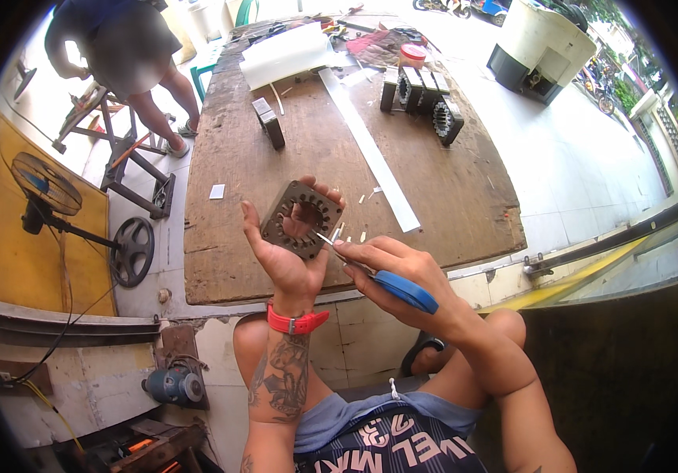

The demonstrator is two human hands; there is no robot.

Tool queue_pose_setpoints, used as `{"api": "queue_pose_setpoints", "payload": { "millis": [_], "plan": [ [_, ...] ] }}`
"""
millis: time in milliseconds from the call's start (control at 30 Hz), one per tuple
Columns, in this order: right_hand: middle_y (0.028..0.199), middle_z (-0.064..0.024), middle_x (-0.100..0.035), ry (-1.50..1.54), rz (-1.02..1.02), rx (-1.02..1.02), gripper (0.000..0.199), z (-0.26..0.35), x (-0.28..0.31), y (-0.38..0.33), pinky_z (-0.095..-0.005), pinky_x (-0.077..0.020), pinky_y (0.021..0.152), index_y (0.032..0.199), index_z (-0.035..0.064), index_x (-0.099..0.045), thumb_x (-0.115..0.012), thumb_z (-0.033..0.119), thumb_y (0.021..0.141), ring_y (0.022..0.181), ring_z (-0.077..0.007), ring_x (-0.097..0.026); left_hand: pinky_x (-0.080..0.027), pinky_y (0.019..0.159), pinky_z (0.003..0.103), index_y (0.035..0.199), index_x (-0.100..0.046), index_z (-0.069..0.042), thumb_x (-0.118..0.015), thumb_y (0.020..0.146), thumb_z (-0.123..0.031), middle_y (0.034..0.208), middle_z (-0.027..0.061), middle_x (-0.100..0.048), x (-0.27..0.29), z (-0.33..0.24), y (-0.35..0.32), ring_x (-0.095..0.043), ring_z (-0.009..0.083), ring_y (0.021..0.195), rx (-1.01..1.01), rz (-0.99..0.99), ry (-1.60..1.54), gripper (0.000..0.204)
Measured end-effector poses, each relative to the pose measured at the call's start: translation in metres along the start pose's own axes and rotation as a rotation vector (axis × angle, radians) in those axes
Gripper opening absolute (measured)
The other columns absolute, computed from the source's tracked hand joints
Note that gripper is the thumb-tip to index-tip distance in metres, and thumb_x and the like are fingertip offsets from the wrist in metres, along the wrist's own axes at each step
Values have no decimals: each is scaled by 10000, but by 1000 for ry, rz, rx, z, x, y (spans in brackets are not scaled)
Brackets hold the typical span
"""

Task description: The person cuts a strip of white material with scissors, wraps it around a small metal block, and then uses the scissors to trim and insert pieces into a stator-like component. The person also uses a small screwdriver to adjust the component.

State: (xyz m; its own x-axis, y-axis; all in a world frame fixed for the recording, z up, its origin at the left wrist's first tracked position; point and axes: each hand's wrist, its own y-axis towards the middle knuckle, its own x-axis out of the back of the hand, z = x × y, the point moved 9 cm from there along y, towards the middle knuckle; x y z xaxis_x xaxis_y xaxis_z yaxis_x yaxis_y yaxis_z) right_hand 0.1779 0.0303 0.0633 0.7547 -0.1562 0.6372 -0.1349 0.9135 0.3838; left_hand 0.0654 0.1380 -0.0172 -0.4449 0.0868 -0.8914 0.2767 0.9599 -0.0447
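Note:
My left hand (pixel 282 264) is cupped palm up under a square metal stator core (pixel 274 227), fingers behind it and thumb at its left side. The core is tilted toward me, with a round opening ringed by slots. My right hand (pixel 406 268) is closed round blue-handled scissors (pixel 406 292). Between its thumb and fingertips a thin whitish piece (pixel 323 237) reaches to the core's inner lower right edge; whether it is a strip or the tool's tip I cannot tell. Several small pale strips (pixel 363 236) lie on the wooden table (pixel 449 205) just beyond my right fingers.
More stator cores (pixel 426 88) stand at the back right, another core (pixel 269 123) at the back left. A long white strip (pixel 370 150) crosses the table near a white sheet (pixel 288 55) and a red-lidded jar (pixel 412 55). Left are a fan (pixel 46 183) and a person (pixel 130 47).

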Motion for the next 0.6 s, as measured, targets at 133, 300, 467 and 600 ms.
{"api": "queue_pose_setpoints", "payload": {
  "millis": [133, 300, 467, 600],
  "plan": [
    [946, -126, -707, -17, 12, -3, 329, 0, -1, -1, -370, -589, 666, 1280, 92, -732, -735, 91, 951, 760, -289, -721, -531, 1028, 530, 1249, -619, 57, -416, 1004, -727, 1118, 192, -667, 0, 3, -1, -652, 355, 1063, 8, -1, -1, 846],
    [968, -142, -704, -75, 51, -14, 320, 2, -5, -4, -382, -584, 659, 1274, 75, -717, -722, 90, 955, 772, -317, -719, -534, 1030, 524, 1271, -613, 66, -391, 1017, -676, 1157, 204, -677, 2, 0, -1, -663, 366, 1078, -36, 48, 108, 815],
    [993, -159, -708, -65, 100, -42, 314, -1, -4, -5, -388, -586, 705, 1266, 68, -710, -715, 84, 952, 813, -335, -719, -532, 1047, 459, 1292, -617, 69, -300, 1023, -509, 1214, 217, -693, -9, -5, -5, -683, 318, 1142, -142, 264, 385, 712],
    [965, -160, -709, 18, 48, -75, 288, -3, 10, -5, -384, -581, 731, 1242, 64, -721, -713, 92, 956, 823, -337, -717, -522, 1064, 455, 1315, -606, 63, -308, 1001, -485, 1241, 220, -686, -7, -3, -3, -678, 328, 1170, -122, 292, 398, 699]
  ]
}}
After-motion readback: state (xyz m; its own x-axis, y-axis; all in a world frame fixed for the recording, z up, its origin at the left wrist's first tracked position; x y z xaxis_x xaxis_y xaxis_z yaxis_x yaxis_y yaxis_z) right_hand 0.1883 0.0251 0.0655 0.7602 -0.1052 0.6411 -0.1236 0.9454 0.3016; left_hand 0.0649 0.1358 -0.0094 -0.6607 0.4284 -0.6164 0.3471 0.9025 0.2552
